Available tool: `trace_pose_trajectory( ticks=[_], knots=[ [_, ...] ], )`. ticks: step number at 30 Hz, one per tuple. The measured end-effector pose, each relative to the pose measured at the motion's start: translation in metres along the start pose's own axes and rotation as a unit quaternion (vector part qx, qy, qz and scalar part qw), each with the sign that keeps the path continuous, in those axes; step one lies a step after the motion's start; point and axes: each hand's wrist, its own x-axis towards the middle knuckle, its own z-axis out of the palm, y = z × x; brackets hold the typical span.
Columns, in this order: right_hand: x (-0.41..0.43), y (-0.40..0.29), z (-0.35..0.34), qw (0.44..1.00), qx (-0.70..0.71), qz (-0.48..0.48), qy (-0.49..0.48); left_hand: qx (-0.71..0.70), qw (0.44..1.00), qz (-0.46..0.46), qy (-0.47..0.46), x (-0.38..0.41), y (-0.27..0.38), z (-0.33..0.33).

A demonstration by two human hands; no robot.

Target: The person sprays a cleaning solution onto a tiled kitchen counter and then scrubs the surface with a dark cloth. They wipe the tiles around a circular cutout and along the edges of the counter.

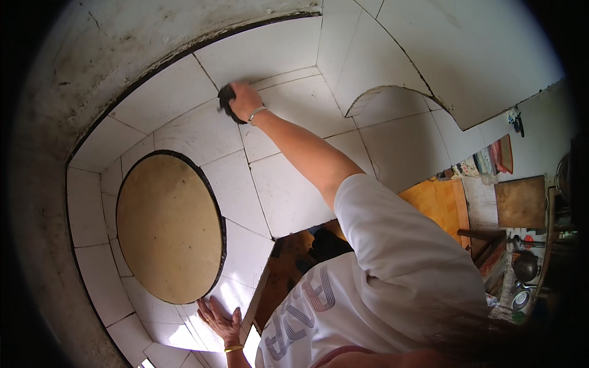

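Note:
My right hand [246,102], a silver-coloured bangle at its wrist, grips a dark, crumpled cloth [226,103]. Slight blur covers the cloth, which is pressed against white tiles at the back of a tiled stove-like counter [299,184], where top and upright back meet. Near the lower edge of the view, my left hand [220,321] rests on the tiles with fingers spread and nothing held. A yellow bangle circles that wrist. Its fingertips lie beside a large round tan lid [170,230], set in the counter with a black rim around it.
A tiled upright block with an arched opening [389,103] stands on the right of the counter. Stained plaster wall [41,184] borders the left. Farther right are bags hanging on the wall [487,161], a brown board [521,202], and a dark wok [526,267].

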Motion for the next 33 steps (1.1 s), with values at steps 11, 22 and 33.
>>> trace_pose_trajectory(
  ticks=[11, 22, 33],
  knots=[
    [0.062, -0.018, -0.08, 0.917, 0.116, 0.052, 0.379, -0.011, 0.999, -0.028, -0.015, 0.0, 0.008, -0.004],
    [-0.002, -0.082, 0.097, 0.993, 0.116, -0.018, 0.003, -0.008, 1.0, -0.027, -0.007, 0.004, 0.005, -0.005],
    [0.073, -0.046, -0.048, 0.857, 0.251, -0.045, 0.448, -0.003, 0.999, -0.037, -0.021, 0.002, 0.006, -0.007]
  ],
)
